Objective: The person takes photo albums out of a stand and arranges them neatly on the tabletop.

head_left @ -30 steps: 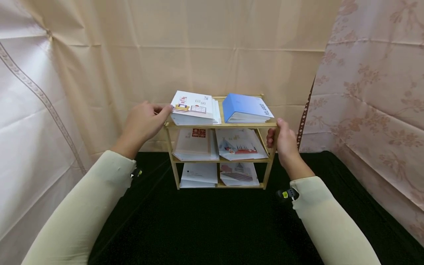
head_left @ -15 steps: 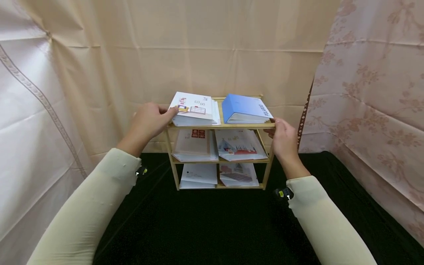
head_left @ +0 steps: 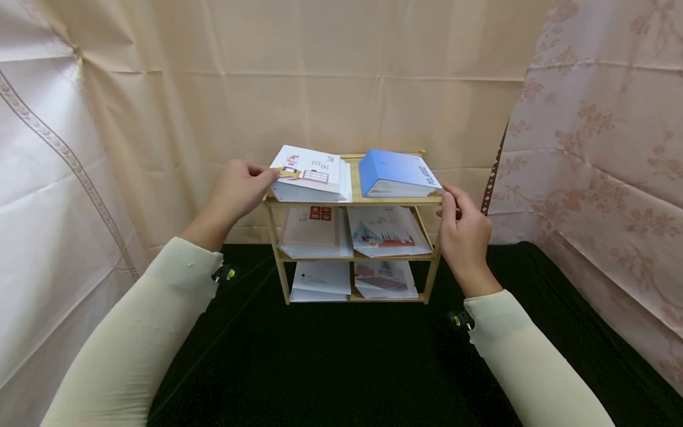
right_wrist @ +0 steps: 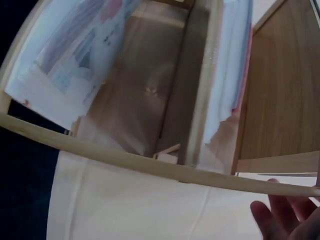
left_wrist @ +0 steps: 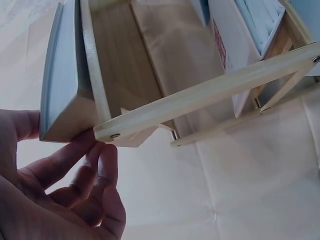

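Observation:
On the top board of a small three-level wooden rack (head_left: 333,203) lie a thick white album (head_left: 309,172) with a printed cover and a blue album (head_left: 400,169) with dark lettering. My left hand (head_left: 235,190) pinches the white album's near left corner, thumb on one face and index finger on the other, as the left wrist view shows. At the rack's right end, my right hand (head_left: 465,237) has bent fingers by the blue album's near right corner. Its fingers (right_wrist: 280,215) show beside the rack's side rail in the right wrist view; the thumb is hidden there.
Two pale albums, a left one (head_left: 309,237) and a right one (head_left: 386,234), fill the middle level. Below lie a white booklet (head_left: 320,279) and a printed one (head_left: 384,279). Dark green cloth (head_left: 341,356) covers the surface; a beige curtain (head_left: 341,77) hangs close behind.
The white album has shifted slightly left along the board with my left hand. My right hand has gone from around the rack's right post up to the blue album's corner.

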`<state>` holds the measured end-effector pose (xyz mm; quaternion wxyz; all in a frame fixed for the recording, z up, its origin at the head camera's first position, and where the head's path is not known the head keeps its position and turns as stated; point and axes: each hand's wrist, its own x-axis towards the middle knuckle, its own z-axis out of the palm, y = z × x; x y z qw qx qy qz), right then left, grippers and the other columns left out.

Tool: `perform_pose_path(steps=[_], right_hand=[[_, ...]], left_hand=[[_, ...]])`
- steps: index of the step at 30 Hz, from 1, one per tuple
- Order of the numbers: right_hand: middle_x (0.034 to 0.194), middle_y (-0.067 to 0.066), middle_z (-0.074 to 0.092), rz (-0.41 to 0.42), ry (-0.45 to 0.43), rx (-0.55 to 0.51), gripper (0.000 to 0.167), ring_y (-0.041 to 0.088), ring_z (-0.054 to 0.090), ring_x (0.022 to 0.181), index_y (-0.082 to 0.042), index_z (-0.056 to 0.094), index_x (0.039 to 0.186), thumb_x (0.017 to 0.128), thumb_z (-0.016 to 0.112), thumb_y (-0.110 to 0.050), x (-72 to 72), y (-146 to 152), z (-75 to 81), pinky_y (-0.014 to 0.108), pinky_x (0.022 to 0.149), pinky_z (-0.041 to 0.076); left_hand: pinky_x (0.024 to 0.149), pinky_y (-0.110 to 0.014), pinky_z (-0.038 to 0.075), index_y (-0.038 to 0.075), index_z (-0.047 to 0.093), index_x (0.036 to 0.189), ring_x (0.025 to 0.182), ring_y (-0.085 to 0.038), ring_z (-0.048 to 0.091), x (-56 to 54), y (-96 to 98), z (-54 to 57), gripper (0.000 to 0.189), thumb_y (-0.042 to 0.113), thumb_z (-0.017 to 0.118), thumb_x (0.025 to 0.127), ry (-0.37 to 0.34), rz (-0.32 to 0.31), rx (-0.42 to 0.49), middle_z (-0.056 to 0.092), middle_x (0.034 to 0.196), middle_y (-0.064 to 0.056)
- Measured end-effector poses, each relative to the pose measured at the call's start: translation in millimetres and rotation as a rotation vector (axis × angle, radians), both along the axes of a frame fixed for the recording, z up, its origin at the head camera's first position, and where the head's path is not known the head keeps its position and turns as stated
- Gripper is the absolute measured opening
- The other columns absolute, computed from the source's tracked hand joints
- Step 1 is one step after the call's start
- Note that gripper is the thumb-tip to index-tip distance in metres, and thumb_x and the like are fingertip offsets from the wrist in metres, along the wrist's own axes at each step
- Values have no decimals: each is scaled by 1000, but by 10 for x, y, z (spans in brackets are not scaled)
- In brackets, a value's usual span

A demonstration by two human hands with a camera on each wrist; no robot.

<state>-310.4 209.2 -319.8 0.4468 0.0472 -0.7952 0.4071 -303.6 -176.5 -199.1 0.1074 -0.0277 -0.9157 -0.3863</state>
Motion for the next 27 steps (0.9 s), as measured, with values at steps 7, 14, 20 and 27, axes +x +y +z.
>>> perform_pose_path(steps=[7,14,20,27], right_hand=[[120,17,73,12,79,158,43,32,76,92,-18,58,146,104,60,-24,90,11,-101,46,70,64],[107,24,70,-68,31,330,68,34,62,70,-15,43,155,92,62,1,136,5,-170,46,55,49],[123,23,70,-68,-6,332,71,41,69,86,-16,38,157,93,61,3,153,-13,-174,54,64,55],[125,21,71,-55,3,316,72,43,73,86,-15,38,156,92,63,6,171,0,-177,56,64,57]], left_hand=[[75,-33,45,7,71,132,108,-24,56,87,-69,-11,50,43,58,100,57,21,7,65,139,-13],[73,-34,45,3,72,128,105,-26,54,198,-140,-38,50,43,57,102,69,7,14,64,134,-14],[65,-30,45,3,73,119,93,-24,54,267,-206,-66,45,41,54,103,49,7,73,64,122,-13],[73,-28,64,-2,61,128,82,-11,72,307,-240,-79,47,38,52,105,-85,-74,281,63,123,-17]])
